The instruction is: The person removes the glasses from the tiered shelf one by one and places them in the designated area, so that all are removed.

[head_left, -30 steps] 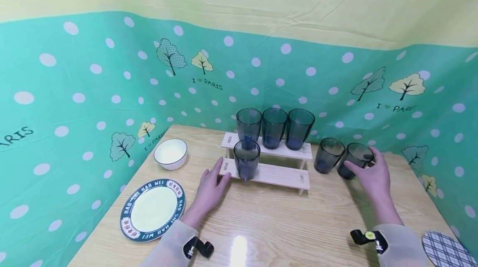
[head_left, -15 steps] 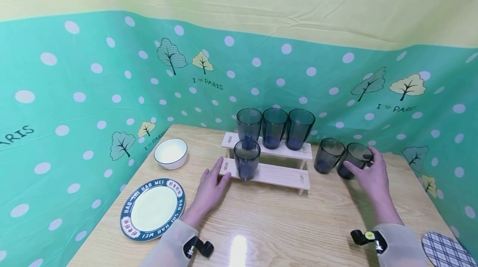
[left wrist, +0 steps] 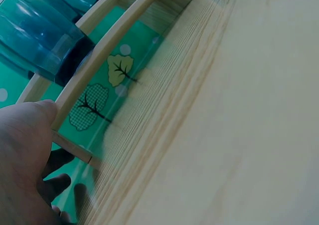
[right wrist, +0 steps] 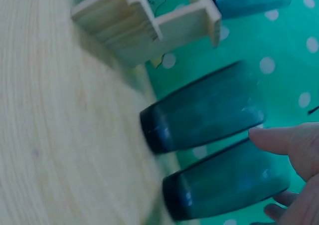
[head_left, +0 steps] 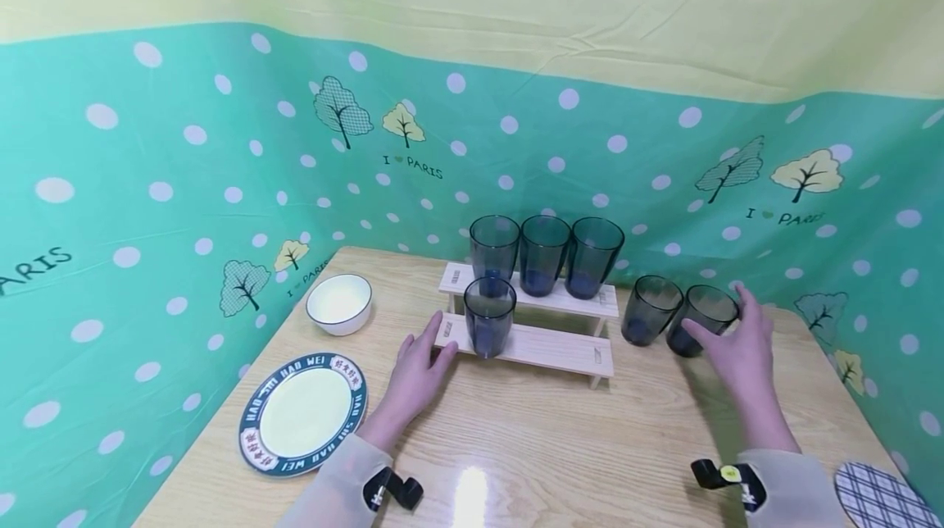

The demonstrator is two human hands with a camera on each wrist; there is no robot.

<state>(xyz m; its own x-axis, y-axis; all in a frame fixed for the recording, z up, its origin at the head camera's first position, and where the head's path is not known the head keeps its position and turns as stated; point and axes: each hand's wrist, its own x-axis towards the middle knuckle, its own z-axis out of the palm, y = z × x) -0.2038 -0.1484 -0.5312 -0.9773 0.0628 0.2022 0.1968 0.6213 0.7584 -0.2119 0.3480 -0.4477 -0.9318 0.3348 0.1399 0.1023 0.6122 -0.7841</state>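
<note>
A two-step wooden rack [head_left: 549, 345] stands mid-table. Three dark blue glasses [head_left: 542, 253] line its upper step and one glass [head_left: 488, 316] stands at the left of the lower step. My left hand [head_left: 431, 345] lies flat on the table, its straight fingertips touching the rack's left end [left wrist: 99, 70]. Right of the rack two more glasses stand side by side. My right hand [head_left: 726, 335] cups the right one [head_left: 701, 319], with the thumb [right wrist: 279, 140] on its near side and the fingers behind it. The left one [head_left: 649, 308] stands untouched.
A white bowl [head_left: 338, 303] sits at the back left, with a blue-rimmed plate [head_left: 302, 413] in front of it. A checked coaster [head_left: 878, 495] lies at the near right corner. Green dotted cloth walls close in the wooden table [head_left: 560, 446] on three sides.
The right hand's fingers have straightened and lifted a little past the glass's rim. The glass, the rack and the left hand have stayed put.
</note>
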